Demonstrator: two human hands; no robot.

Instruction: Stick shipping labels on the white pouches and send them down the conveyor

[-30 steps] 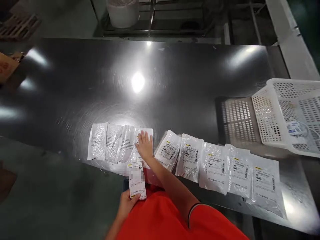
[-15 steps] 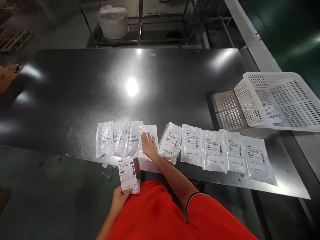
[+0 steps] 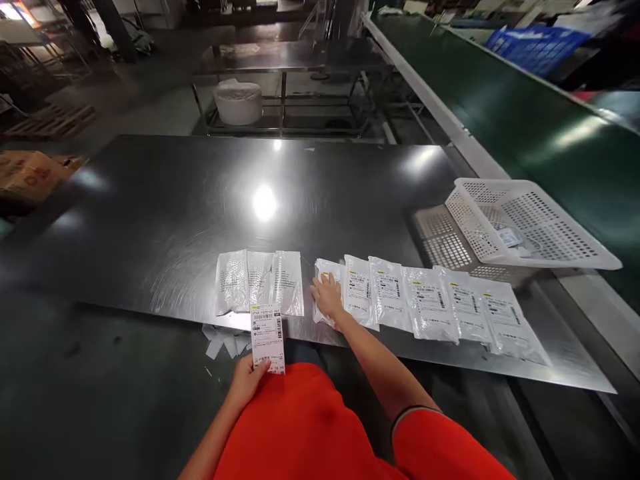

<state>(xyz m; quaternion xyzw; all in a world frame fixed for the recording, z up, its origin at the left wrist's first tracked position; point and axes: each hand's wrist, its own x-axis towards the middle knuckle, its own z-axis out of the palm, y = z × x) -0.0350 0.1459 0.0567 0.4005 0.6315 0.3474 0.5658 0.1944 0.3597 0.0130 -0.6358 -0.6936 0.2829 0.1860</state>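
Along near edge of bench (image 3: 350,193), three pouches (image 3: 287,283) with no barcode label showing lie ahead of left hand (image 3: 245,383), long axes pointing away from body; left hand nearer to them than right. Left hand pinches label strip (image 3: 265,337) by near end, far end towards pouches. Right hand (image 3: 327,297) open, palm down on labelled pouch (image 3: 337,269), to right of those three.
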